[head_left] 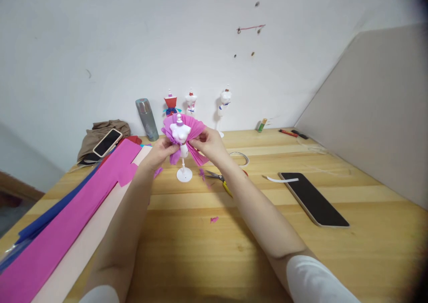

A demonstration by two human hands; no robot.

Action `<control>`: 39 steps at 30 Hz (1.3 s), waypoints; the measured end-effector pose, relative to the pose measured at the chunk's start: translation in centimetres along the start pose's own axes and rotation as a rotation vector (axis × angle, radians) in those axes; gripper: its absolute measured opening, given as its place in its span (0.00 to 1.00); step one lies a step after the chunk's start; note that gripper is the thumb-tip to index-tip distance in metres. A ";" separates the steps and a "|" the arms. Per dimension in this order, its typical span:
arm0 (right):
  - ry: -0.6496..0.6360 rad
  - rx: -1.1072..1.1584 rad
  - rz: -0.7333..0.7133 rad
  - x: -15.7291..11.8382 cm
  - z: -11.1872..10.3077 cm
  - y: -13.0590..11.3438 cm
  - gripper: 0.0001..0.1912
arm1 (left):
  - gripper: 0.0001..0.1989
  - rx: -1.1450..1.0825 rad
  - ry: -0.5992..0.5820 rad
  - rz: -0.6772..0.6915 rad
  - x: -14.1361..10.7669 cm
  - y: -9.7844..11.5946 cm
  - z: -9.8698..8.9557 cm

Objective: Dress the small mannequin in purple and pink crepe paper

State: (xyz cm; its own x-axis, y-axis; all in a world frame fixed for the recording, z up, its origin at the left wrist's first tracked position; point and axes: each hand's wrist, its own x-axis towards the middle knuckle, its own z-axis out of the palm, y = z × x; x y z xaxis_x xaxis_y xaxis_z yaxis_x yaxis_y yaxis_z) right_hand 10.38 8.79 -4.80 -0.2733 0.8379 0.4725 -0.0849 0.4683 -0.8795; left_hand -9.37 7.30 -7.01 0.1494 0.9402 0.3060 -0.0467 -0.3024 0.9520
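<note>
Nearest the camera, two bare forearms ran out from white sleeves across the wooden table (334,258), converging on one spot so that both hands could work the same small piece from opposite sides. A torn scrap of pink paper (214,219) lay on the bare wood between the arms. Along the left edge, long sheets of crepe paper (67,236) in magenta, pale pink and blue lay flat and lengthwise, within easy reach of the left arm. To the right, a dark phone (314,199) lay face up, well apart from the work, with a white strip (282,179) touching its far end. Scissors (219,179) with a yellow handle rested just beside the right wrist, seemingly kept close for cutting. Further in, the left hand (162,151) and the right hand (210,144) were both closed in a pinch on the pleated purple paper (195,131), holding it fanned behind and around the small white mannequin (180,135), which stood upright on its round base near the table's middle; the stand seemed to bear the weight so that the fingers only had to shape the paper. Beyond, a roll of tape (242,158) lay near the right hand. At the wall stood a grey flask (147,119), three more dressed mannequins (191,102), and another phone (107,143) on a brown cloth (110,126).
</note>
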 end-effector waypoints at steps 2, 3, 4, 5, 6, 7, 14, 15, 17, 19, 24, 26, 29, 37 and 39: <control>-0.014 0.014 0.016 -0.1 -0.1 -0.2 0.10 | 0.23 -0.013 0.013 0.002 0.0 -0.1 0.0; -0.026 0.021 0.027 -0.1 -0.1 -0.2 0.10 | 0.23 -0.013 0.014 0.003 0.1 -0.1 0.0; -0.034 0.025 0.039 -0.1 -0.2 -0.3 0.10 | 0.23 -0.010 0.011 0.004 0.1 -0.2 0.0; -0.037 0.026 0.050 -0.1 -0.2 -0.3 0.09 | 0.23 -0.006 0.005 0.005 0.1 -0.3 0.0; -0.035 0.026 0.058 -0.1 -0.2 -0.4 0.09 | 0.23 -0.004 0.000 0.008 0.2 -0.4 0.0; -0.029 0.027 0.064 -0.1 -0.1 -0.4 0.08 | 0.23 -0.004 -0.004 0.011 0.2 -0.5 0.0; -0.020 0.029 0.060 -0.1 0.2 -0.7 0.07 | 0.23 -0.027 -0.016 0.013 0.2 -0.2 0.3; -0.023 0.016 0.057 -0.1 0.2 -0.8 0.06 | 0.23 -0.028 -0.017 0.011 0.1 -0.1 0.5; -0.022 -0.003 0.053 -0.1 0.1 -0.8 0.06 | 0.23 -0.023 -0.019 0.009 0.1 0.3 0.9; -0.012 -0.001 0.053 0.0 0.0 -0.6 0.06 | 0.23 -0.021 -0.016 0.011 0.1 0.5 1.3; 0.009 0.005 0.057 0.2 -0.2 -0.2 0.07 | 0.21 -0.015 -0.016 -0.007 0.0 0.8 1.7; 0.006 0.008 0.056 0.2 -0.2 -0.2 0.07 | 0.21 -0.017 -0.014 -0.014 -0.1 0.8 1.8; 0.002 0.018 0.056 0.3 -0.2 -0.2 0.06 | 0.21 -0.023 0.010 -0.020 -0.2 0.7 1.9; 0.025 -0.059 0.055 0.3 -0.5 -0.4 0.06 | 0.21 -0.017 0.010 -0.004 -0.2 0.7 2.3; 0.028 -0.082 0.054 0.3 -0.5 -0.6 0.05 | 0.21 -0.008 0.013 -0.001 -0.2 0.7 2.3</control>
State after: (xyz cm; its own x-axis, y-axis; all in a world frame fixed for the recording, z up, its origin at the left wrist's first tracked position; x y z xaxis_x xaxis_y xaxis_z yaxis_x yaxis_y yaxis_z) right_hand 10.86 8.89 -4.15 -0.2485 0.8693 0.4272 0.0078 0.4428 -0.8966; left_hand -7.15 6.56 -6.42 0.1362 0.9426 0.3048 -0.0543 -0.3001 0.9524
